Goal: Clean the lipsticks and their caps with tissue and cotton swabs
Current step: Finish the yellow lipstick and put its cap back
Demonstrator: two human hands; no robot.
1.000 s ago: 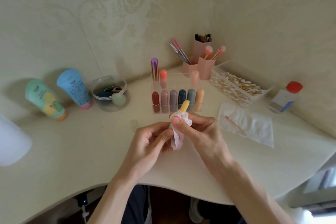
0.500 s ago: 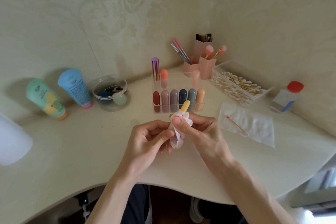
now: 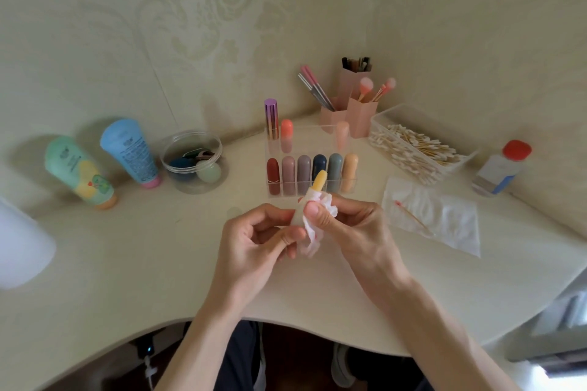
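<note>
Both hands are raised above the middle of the bench (image 3: 127, 263), just in front of the clear rack (image 3: 309, 132).

- Lipstick (image 3: 318, 180): uncapped and tilted, tip pointing up and away. The bullet is yellow-orange with a slanted, rounded end. The tube below it is pale cream and mostly covered.
- Left hand (image 3: 254, 241): fingers (image 3: 273, 211) curled, gripping the lower tube between thumb and fingertips.
- Right hand (image 3: 352, 225): thumb pressed on the front, other fingers curled behind, pinching the tissue (image 3: 324, 200) round the tube just under the bullet.
- The tissue is white and crumpled, with pink-red smears. A loose end hangs below the hands.

Elsewhere on the bench:
- The rack's front row holds six capped lipsticks (image 3: 304, 173): red, mauve, grey-mauve, navy, grey-blue and peach. All stand upright.
- To the right, a flat tissue sheet (image 3: 451, 225) lies with a used cotton swab (image 3: 411, 216) on it. The swab's far tip is stained red.
- Behind the sheet is an open clear box of cotton swabs (image 3: 409, 149).
</note>
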